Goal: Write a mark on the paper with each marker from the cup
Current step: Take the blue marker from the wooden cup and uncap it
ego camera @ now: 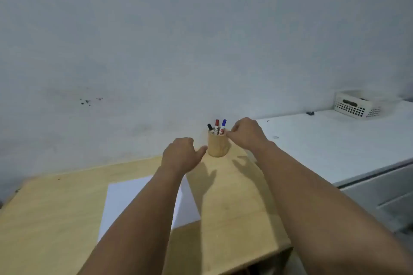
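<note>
Cup (218, 145) sits at desk's far edge; black, red, blue markers (217, 127) upright inside. Paper (125, 198) nearer me than cup. My left hand (181, 155) loosely open beside cup, right hand (247, 133) curled at rim, empty. Markers light, stiff, slick: pinch the cap end.

You're in a plain home or office room: a bare scuffed wall (156, 40), a wooden table (55, 207), a white drawer cabinet (335, 145) carrying a plastic basket (354, 106).

Head view: forward-down over table (55, 219), facing wall (201, 29).
</note>
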Tool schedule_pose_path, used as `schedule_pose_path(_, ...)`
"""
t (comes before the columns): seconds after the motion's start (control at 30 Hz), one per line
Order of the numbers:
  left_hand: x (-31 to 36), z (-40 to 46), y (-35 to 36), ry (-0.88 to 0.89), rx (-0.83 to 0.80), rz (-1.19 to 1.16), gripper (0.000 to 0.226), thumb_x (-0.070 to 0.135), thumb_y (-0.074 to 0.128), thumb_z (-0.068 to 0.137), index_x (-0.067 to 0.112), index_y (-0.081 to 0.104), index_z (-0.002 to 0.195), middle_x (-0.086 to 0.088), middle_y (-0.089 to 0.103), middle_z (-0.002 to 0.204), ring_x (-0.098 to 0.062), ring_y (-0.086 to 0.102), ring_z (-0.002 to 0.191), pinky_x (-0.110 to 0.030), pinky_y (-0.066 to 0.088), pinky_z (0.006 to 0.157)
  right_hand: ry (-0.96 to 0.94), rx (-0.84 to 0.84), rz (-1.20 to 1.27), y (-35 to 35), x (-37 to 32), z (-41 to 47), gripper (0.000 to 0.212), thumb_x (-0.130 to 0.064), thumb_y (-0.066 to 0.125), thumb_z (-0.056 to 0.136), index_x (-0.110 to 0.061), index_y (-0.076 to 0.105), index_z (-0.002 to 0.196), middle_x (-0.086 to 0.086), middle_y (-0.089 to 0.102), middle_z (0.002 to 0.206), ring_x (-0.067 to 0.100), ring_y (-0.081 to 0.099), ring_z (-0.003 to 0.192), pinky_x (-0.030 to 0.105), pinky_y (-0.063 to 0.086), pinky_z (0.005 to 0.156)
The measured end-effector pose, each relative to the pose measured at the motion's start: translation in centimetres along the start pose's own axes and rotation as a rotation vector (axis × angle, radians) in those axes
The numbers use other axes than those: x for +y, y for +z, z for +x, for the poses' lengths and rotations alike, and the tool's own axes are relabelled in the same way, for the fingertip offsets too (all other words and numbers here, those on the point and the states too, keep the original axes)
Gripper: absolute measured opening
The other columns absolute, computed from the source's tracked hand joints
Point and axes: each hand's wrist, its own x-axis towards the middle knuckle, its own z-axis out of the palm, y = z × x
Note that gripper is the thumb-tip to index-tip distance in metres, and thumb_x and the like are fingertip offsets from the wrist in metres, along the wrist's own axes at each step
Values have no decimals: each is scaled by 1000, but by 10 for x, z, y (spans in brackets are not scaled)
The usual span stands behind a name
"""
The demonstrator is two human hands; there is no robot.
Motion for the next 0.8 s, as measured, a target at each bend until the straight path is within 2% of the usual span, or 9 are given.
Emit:
schedule_pose_path(0.13, -1, 42, 43, -65, -36, -59, 62, 68, 56, 91, 10, 69, 108, -7, 72, 107, -31, 68, 104, -34, 46, 71, 31, 4, 17, 16, 15, 41, 34, -34, 79, 90, 0, 79, 93, 14, 81, 93, 31, 75, 91, 41, 61, 85)
schedule_pose_path(0.27, 4, 73, 80, -89, -50, -146, 67, 67, 63, 87, 8, 69, 117, -9, 72, 117, -30, 66, 110, -33, 43, 74, 54, 15, 82, 38, 24, 76, 44, -34, 79, 91, 10, 77, 99, 26, 79, 102, 41, 75, 98, 48, 60, 89)
schedule_pose_path(0.37, 7, 94, 102, -125, -37, -245, 61, 65, 69, 82, 9, 67, 106, -8, 70, 103, -30, 66, 104, -32, 41, 71, 58, 43, 114, 51, 28, 103, 48, -34, 77, 93, 11, 75, 109, 27, 77, 114, 41, 72, 110, 47, 58, 93)
schedule_pose_path(0.4, 9, 99, 106, -137, -39, -278, 59, 64, 71, 81, 9, 65, 103, -7, 69, 98, -30, 67, 102, -32, 41, 70, 54, 46, 110, 55, 28, 108, 46, -34, 77, 93, 9, 76, 110, 26, 77, 114, 40, 72, 111, 45, 57, 94)
schedule_pose_path(0.5, 9, 110, 120, -111, -5, -387, 54, 62, 77, 78, 12, 64, 94, 0, 66, 85, -28, 67, 90, -33, 40, 65, 43, 36, 98, 68, 30, 122, 35, -37, 77, 93, -2, 80, 99, 14, 80, 100, 31, 74, 98, 37, 56, 86)
schedule_pose_path(0.63, 9, 112, 130, -55, 33, -523, 53, 51, 82, 75, 24, 71, 119, 5, 78, 104, -21, 70, 95, -33, 48, 70, 62, 52, 143, 85, 37, 124, 24, -36, 78, 90, -12, 79, 91, 6, 77, 88, 27, 73, 88, 34, 56, 80)
schedule_pose_path(0.7, 10, 111, 132, -78, 38, -586, 55, 52, 82, 72, 27, 71, 119, 6, 78, 103, -19, 71, 96, -34, 53, 74, 71, 58, 171, 90, 41, 122, 18, -32, 77, 91, -14, 79, 88, 4, 75, 82, 25, 71, 83, 31, 50, 75)
schedule_pose_path(0.8, 11, 110, 135, -104, 51, -671, 49, 48, 84, 70, 32, 72, 115, 11, 78, 97, -12, 72, 93, -37, 59, 80, 81, 59, 242, 95, 44, 121, 16, -27, 77, 95, -13, 83, 98, 3, 80, 94, 18, 70, 87, 28, 48, 78)
